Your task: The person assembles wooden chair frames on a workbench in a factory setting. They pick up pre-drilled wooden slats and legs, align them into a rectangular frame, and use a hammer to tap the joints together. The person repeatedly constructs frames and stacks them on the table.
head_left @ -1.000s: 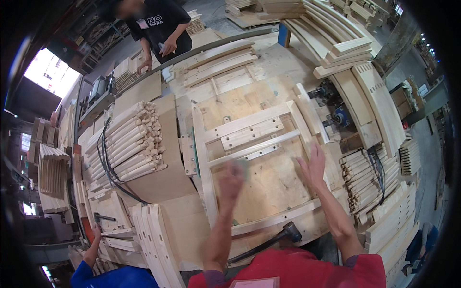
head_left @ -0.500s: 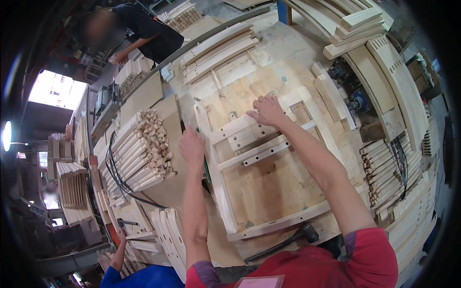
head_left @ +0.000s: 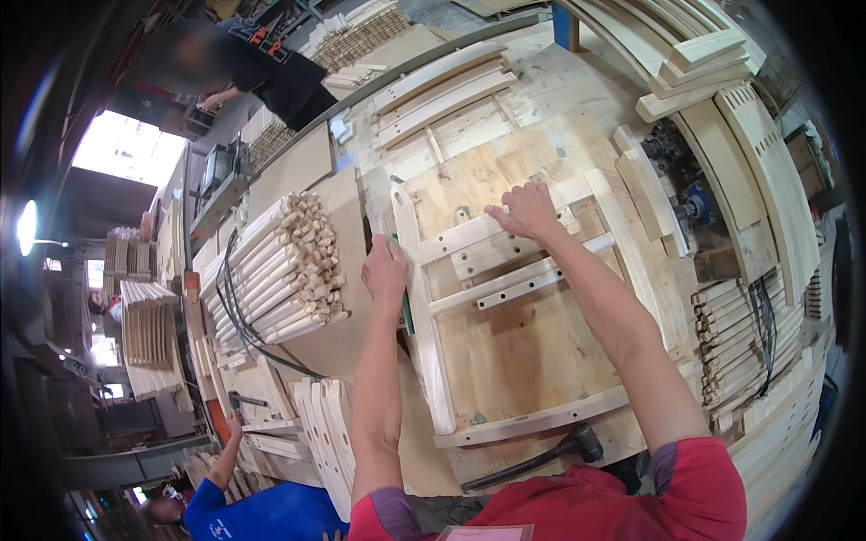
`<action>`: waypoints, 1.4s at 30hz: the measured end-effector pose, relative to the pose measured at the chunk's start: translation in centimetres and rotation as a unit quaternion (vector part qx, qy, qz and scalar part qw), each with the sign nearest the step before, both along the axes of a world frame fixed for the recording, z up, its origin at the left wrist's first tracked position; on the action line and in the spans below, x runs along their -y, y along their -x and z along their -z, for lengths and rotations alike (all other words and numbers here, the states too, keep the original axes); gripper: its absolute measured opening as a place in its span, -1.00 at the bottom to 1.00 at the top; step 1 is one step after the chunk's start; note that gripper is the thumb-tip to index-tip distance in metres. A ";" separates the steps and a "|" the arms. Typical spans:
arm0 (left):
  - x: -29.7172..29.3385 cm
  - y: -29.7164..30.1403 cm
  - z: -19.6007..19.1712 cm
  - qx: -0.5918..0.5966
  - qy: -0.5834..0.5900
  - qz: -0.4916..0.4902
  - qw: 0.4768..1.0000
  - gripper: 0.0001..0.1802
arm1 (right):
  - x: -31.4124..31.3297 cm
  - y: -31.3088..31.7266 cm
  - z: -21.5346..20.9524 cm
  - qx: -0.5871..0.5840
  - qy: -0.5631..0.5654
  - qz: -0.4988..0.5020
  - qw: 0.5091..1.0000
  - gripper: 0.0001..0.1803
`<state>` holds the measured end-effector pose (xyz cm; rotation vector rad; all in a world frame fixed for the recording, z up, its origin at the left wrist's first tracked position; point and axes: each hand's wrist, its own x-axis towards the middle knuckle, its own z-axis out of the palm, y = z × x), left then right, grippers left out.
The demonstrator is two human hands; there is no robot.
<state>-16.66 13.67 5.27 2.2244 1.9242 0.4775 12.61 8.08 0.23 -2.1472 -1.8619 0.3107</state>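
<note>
A pale wooden frame [head_left: 441, 388] lies flat on a plywood board [head_left: 514, 352], with long side rails and several crosspieces. My right hand [head_left: 528, 213] is closed over the upper crosspiece [head_left: 462, 236], its fingers curled across the wood. Below that hand, a short wooden block with dark holes [head_left: 501, 255] and a lower drilled bar [head_left: 511, 286] span the frame. My left hand [head_left: 386, 269] is closed just outside the left side rail, above a green strip [head_left: 408, 313]; whatever it grips is hidden under the fingers.
A black mallet [head_left: 541, 458] lies by the front edge. Left is a strapped bundle of wooden spindles [head_left: 280, 266]; more wooden rails [head_left: 446, 95] lie at the back. Motors [head_left: 693, 206] sit to the right. One person [head_left: 271, 77] works far left, another in blue [head_left: 262, 509] near left.
The whole view has shifted, so the bench appears farther right. Both hands stay at nearly the same places on and beside the frame. More of the person in blue shows.
</note>
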 end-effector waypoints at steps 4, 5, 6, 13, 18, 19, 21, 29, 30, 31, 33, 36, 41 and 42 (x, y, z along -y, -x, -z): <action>-0.7 -0.1 0.8 -0.057 0.043 -0.017 0.997 -0.73 | 0.4 0.6 0.1 -0.003 0.006 -0.010 1.000 -0.32; -1.3 -0.6 0.8 -0.075 0.050 -0.016 0.996 -0.71 | 0.2 0.5 -0.1 0.003 0.017 -0.012 1.000 -0.32; -1.1 -0.5 0.8 -0.059 0.043 -0.033 0.997 -0.70 | 0.1 0.7 -0.3 0.002 0.012 -0.016 1.000 -0.32; -0.1 2.3 3.7 0.145 -0.062 0.040 0.987 -0.70 | 0.4 0.5 0.0 -0.012 0.026 -0.005 1.000 -0.31; 0.1 3.3 5.2 0.211 -0.104 0.056 0.970 -0.68 | 0.1 0.6 -0.1 -0.026 0.035 -0.001 0.999 -0.31; 0.1 3.2 5.2 0.213 -0.108 0.061 0.969 -0.68 | 0.0 0.6 -0.1 -0.028 0.039 0.000 0.999 -0.31; 0.1 3.0 5.1 0.210 -0.109 0.071 0.969 -0.68 | -0.1 0.5 -0.1 -0.032 0.037 0.003 0.999 -0.30; -0.3 3.4 5.2 0.214 -0.169 0.103 0.957 -0.71 | -0.3 1.0 -0.1 -0.044 0.022 0.001 0.999 -0.30; -0.3 3.4 5.2 0.219 -0.168 0.104 0.955 -0.71 | -0.3 0.9 -0.1 -0.046 0.024 0.004 0.999 -0.31; -0.2 3.3 5.1 0.224 -0.165 0.106 0.955 -0.71 | -0.3 1.0 -0.2 -0.048 0.026 0.007 0.998 -0.31; -0.1 3.2 5.0 0.230 -0.161 0.107 0.954 -0.72 | -0.3 1.1 -0.3 -0.047 0.032 0.012 0.998 -0.32; 0.0 3.1 4.8 0.236 -0.158 0.109 0.953 -0.74 | -0.2 1.2 -0.4 -0.043 0.041 0.016 0.998 -0.32; -0.3 3.5 4.8 0.224 -0.138 0.108 0.959 -0.74 | -0.3 1.5 -0.3 -0.023 0.028 0.024 0.999 -0.34; -0.3 3.5 4.9 0.232 -0.144 0.110 0.956 -0.75 | -0.3 1.5 -0.3 -0.025 0.031 0.025 0.999 -0.34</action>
